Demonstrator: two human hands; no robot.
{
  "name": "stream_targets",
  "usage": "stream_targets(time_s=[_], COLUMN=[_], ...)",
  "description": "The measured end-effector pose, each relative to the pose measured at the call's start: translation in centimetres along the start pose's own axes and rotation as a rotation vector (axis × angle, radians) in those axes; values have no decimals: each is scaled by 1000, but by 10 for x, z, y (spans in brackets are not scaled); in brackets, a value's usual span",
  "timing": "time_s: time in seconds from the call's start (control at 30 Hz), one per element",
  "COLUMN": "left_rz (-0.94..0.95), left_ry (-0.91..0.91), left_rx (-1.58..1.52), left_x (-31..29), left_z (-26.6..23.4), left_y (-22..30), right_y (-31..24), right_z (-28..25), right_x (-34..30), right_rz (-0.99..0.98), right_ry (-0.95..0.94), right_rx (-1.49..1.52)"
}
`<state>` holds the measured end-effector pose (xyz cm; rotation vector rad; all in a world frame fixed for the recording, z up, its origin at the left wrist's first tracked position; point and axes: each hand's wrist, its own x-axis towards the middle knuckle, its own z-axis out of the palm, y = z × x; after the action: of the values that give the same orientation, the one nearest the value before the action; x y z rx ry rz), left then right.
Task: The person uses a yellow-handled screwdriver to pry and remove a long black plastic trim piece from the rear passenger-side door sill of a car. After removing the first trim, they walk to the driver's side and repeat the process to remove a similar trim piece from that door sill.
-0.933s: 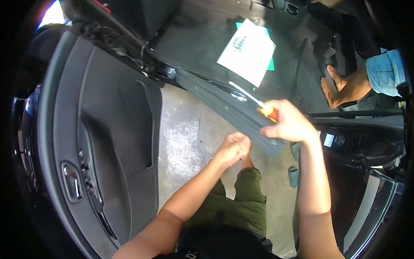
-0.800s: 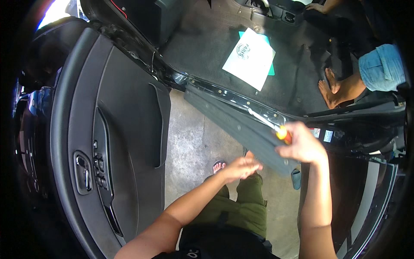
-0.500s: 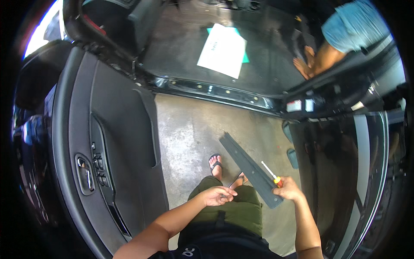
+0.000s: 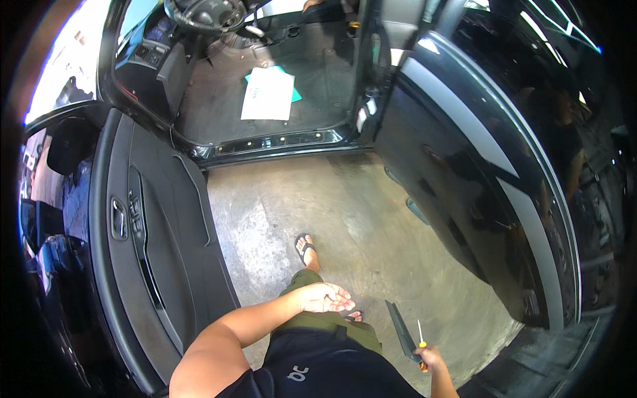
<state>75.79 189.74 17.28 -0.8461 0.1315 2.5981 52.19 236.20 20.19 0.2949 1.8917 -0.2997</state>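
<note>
My right hand is closed around a screwdriver with a yellow and red handle, its thin shaft pointing up. The same hand grips a long dark sill trim strip, which hangs slanted alongside the screwdriver. In front of my body, my left hand is turned partly palm up with its fingers curled together. Whatever it may hold is too small to make out.
An open car door stands on my left, and another dark door panel is on my right. Ahead, a metal door sill edges the car floor, where white sheets lie over a green one. Slippers rest by the right door.
My view has turned right and back from the car. The right hand has lowered to the right with the trim strip and screwdriver. The person inside has mostly left view.
</note>
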Motion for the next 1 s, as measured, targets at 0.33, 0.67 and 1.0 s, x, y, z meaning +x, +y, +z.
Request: stream_targets(time_s=[0.33, 0.67, 1.0], left_rz=[-143, -182, -511], left_ry=[270, 628, 158], left_rx=[143, 584, 1074], left_x=[90, 201, 393], left_z=[121, 236, 400], left_y=[-116, -150, -245], right_y=[341, 400, 370], right_z=[62, 26, -149], right_x=[-77, -68, -138], right_rz=[171, -48, -690], right_ry=[52, 203, 131], right_rx=[1257, 1928, 2410])
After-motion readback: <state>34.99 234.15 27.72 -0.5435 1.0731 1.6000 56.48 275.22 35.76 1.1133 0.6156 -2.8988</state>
